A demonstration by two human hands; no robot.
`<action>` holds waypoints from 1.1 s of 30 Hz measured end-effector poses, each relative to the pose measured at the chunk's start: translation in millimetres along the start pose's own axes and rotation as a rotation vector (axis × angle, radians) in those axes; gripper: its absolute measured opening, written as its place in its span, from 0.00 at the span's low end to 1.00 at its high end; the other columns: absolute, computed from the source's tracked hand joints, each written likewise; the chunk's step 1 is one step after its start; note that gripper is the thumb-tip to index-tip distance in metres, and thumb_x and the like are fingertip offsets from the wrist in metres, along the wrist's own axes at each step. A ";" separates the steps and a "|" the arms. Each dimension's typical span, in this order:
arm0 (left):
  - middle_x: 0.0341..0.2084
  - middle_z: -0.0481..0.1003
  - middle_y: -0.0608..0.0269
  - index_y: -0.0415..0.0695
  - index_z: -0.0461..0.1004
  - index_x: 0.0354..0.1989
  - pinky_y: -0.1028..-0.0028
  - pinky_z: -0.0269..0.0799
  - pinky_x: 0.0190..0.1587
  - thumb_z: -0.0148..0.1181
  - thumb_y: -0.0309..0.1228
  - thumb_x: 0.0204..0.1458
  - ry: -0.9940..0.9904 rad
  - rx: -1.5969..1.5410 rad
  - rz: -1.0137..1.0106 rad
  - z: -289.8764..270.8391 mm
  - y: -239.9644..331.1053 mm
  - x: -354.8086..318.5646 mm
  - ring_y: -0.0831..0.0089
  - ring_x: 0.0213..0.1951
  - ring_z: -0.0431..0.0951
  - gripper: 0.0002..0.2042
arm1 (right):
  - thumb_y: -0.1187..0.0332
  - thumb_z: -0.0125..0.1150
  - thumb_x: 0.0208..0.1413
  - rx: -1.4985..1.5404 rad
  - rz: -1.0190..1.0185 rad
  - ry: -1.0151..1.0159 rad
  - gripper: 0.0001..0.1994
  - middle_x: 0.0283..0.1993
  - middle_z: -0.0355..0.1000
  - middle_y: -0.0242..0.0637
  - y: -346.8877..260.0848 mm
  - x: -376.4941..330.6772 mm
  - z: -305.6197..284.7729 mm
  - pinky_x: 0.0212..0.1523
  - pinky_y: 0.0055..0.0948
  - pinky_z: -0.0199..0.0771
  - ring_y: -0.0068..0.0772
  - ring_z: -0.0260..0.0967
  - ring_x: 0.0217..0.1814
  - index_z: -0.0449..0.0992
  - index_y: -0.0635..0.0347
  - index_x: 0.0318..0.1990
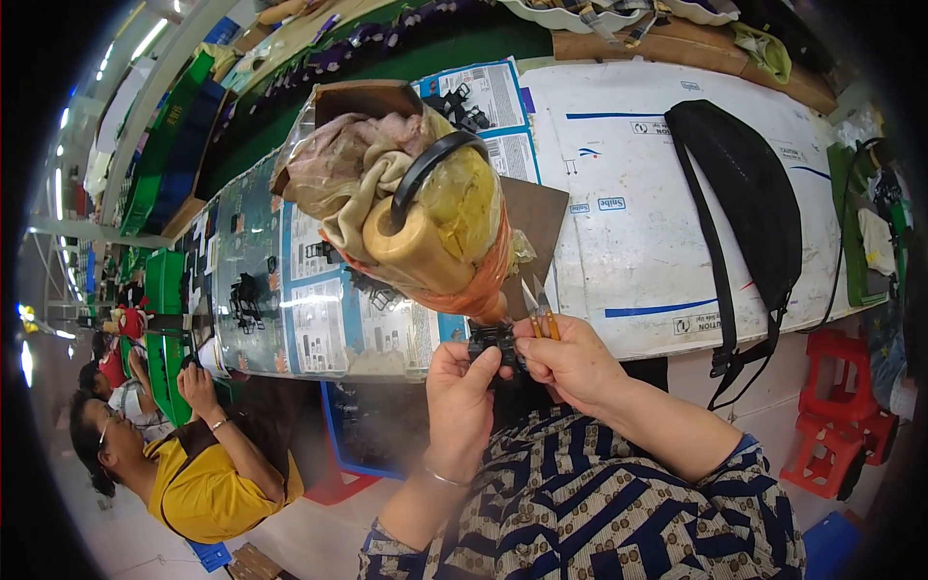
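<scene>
My left hand (464, 394) is closed, its thumb pressed on a small black plastic part (491, 340) at the table's near edge. My right hand (577, 365) is also closed and holds a pair of small snips (541, 317) with yellow-orange handles, the pointed metal tips upward. Its fingertips meet the right side of the black part, and the fingers partly hide both things. Just beyond my hands stands a bulky bundle (464, 280) wrapped in clear film and orange material. Cloth, a tan wooden cylinder (416, 253) and a curved black band (425, 174) show at its top.
Black plastic parts (249, 298) lie on the table's left side, and more (462, 106) behind the bundle. A black bag (749, 193) with a strap rests on the white board (619, 261). Red stools (839, 416) stand at right. A person in yellow (217, 483) sits at left.
</scene>
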State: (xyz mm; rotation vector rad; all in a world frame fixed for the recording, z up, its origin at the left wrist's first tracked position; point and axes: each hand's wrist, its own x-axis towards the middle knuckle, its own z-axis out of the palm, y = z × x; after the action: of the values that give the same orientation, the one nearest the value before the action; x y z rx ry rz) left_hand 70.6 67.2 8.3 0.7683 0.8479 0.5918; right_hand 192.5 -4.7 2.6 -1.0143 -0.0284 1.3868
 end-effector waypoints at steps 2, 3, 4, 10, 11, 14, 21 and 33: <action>0.28 0.73 0.59 0.42 0.63 0.30 0.77 0.70 0.32 0.54 0.20 0.50 0.004 -0.003 -0.002 -2.1 -0.3 -2.0 0.74 0.26 0.72 0.05 | 0.76 0.51 0.51 -0.006 0.016 0.017 0.08 0.22 0.63 0.30 2.0 -0.7 0.5 0.19 0.18 0.53 0.16 0.54 0.19 0.67 0.70 0.38; 0.28 0.73 0.60 0.42 0.63 0.30 0.76 0.70 0.32 0.54 0.20 0.50 0.001 -0.002 -0.002 -2.4 -0.7 -3.5 0.74 0.26 0.72 0.06 | 0.76 0.51 0.52 0.011 0.030 -0.012 0.07 0.24 0.63 0.31 3.3 -1.5 -1.9 0.19 0.17 0.53 0.16 0.54 0.19 0.67 0.69 0.38; 0.28 0.73 0.60 0.42 0.63 0.30 0.76 0.70 0.32 0.54 0.20 0.50 0.001 -0.003 -0.002 -3.6 -1.5 -5.1 0.74 0.26 0.72 0.06 | 0.77 0.51 0.52 0.028 0.045 -0.041 0.07 0.25 0.62 0.32 4.4 -2.8 -3.8 0.19 0.16 0.54 0.16 0.54 0.19 0.66 0.68 0.39; 0.28 0.73 0.60 0.42 0.64 0.30 0.76 0.70 0.34 0.54 0.19 0.49 -0.023 -0.030 -0.061 -11.7 -2.6 -14.6 0.74 0.27 0.73 0.06 | 0.76 0.51 0.53 0.000 0.058 -0.015 0.10 0.27 0.64 0.33 10.4 -16.7 -7.4 0.19 0.15 0.54 0.16 0.55 0.19 0.68 0.70 0.42; 0.29 0.73 0.60 0.42 0.64 0.30 0.76 0.70 0.34 0.54 0.19 0.49 -0.041 -0.044 -0.066 -13.8 -3.2 -16.8 0.74 0.28 0.73 0.06 | 0.76 0.51 0.53 -0.001 0.061 -0.015 0.10 0.27 0.64 0.33 11.5 -19.1 -8.5 0.19 0.15 0.54 0.16 0.55 0.19 0.68 0.70 0.42; 0.30 0.73 0.59 0.43 0.65 0.31 0.75 0.70 0.35 0.54 0.19 0.49 -0.084 -0.076 -0.072 -21.2 -5.0 -23.1 0.74 0.29 0.73 0.06 | 0.76 0.51 0.53 -0.028 0.040 0.002 0.10 0.28 0.66 0.34 16.2 -26.4 -14.3 0.20 0.15 0.54 0.16 0.55 0.19 0.70 0.70 0.41; 0.39 0.70 0.56 0.43 0.64 0.40 0.72 0.66 0.32 0.58 0.27 0.48 -0.182 -0.365 -0.225 -32.7 -6.7 -40.8 0.75 0.27 0.66 0.12 | 0.77 0.53 0.52 -0.175 0.032 -0.008 0.10 0.27 0.66 0.32 27.9 -46.6 -18.1 0.22 0.15 0.56 0.15 0.56 0.21 0.71 0.69 0.42; 0.29 0.70 0.56 0.39 0.66 0.41 0.70 0.67 0.31 0.44 0.40 0.54 -0.260 -0.532 -0.423 -54.4 -31.0 -60.5 0.68 0.30 0.70 0.16 | 0.75 0.55 0.52 -0.305 0.047 -0.099 0.10 0.30 0.67 0.27 38.1 -73.0 8.4 0.26 0.15 0.60 0.13 0.60 0.26 0.71 0.65 0.42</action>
State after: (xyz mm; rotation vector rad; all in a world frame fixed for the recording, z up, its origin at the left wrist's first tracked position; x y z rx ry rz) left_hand -2.0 24.3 -13.4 0.1624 0.5495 0.3049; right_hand 139.4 -64.6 23.4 -1.2019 -0.2994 1.5039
